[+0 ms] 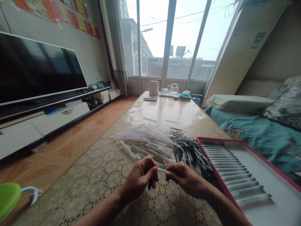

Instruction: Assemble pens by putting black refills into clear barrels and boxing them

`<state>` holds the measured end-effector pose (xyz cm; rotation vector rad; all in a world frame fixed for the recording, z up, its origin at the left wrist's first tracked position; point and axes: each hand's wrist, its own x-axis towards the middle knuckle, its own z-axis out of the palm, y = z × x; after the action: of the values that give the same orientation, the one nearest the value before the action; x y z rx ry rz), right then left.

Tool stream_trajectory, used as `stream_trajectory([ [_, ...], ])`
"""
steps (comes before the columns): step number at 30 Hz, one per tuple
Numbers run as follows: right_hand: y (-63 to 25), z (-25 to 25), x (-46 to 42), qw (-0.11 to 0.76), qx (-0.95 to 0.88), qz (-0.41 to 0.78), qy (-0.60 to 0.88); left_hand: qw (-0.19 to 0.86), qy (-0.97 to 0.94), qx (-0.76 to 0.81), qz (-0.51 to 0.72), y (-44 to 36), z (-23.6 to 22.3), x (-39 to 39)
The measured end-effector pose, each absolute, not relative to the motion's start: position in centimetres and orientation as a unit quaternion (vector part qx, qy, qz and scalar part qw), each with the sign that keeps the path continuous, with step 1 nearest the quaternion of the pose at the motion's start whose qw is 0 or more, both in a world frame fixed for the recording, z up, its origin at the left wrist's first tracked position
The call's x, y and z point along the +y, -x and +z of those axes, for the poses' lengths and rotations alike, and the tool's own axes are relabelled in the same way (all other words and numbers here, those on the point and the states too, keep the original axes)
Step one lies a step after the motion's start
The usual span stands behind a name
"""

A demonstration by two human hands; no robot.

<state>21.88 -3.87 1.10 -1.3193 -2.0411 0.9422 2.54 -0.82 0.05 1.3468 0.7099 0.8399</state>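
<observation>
Between my two hands, low over the table's near half, is a slim white pen tube (161, 170). My left hand (142, 174) pinches one end of it between thumb and fingers. The other end sits in the closed fingers of my right hand (185, 176); what lies inside that grip is hidden. Just beyond my hands spreads a loose pile of translucent pen tubes (150, 138). To its right lies a heap of thin black-and-white pen refills (191, 152). Pens with dark ends (235, 172) lie side by side in a red-rimmed box (270, 163) at my right.
A patterned cover lies on the long table (94, 179). At its far end stand a kettle (153, 88), a glass jar (174, 89) and a tissue pack (185, 95). A green stool (8, 197) is at lower left, a bed (256, 131) at right.
</observation>
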Motion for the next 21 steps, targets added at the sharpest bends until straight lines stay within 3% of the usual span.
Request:
stream_trajectory([
  [6,-22.4,0.8,-3.5,0.253,-0.763,0.207,0.558,0.632,-0.569,0.350,0.393,-2.7,-1.6,0.7],
  [13,-25.7,5.8,-3.7,0.366,-0.722,0.218,0.545,0.602,-0.582,0.384,0.390,-2.6,-2.0,1.1],
  [17,-29.6,9.0,-5.6,0.334,-0.716,0.166,0.589,0.590,-0.584,0.397,0.391,-2.6,-1.5,0.9],
  [21,-35.1,8.1,-9.6,0.264,-0.701,0.092,0.656,0.585,-0.600,0.396,0.376,-2.6,-1.3,1.0],
])
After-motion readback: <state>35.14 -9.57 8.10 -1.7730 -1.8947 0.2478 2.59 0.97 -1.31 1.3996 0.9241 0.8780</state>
